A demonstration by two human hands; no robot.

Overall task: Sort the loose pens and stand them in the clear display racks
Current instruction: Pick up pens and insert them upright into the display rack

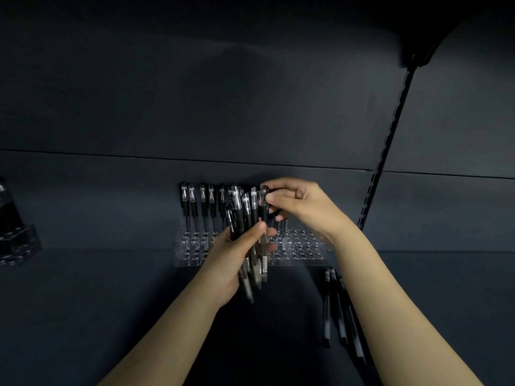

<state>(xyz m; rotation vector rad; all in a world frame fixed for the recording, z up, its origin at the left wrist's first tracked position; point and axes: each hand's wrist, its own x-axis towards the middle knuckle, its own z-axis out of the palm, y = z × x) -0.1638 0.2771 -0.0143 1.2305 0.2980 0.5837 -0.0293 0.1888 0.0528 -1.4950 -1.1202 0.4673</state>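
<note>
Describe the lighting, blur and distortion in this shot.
Head view: dim overall, the hands the brightest things, left hand gripping a bunch of pens, right hand pinching one pen; head view: the bunch's lower ends smear with motion blur; head view: the wide lens bows the slotted upright; head view: faint glints on the clear rack.

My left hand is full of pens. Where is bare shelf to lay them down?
Bare shelf lies between the clear rack and the small rack at far left. Front right, loose pens crowd it.
</note>
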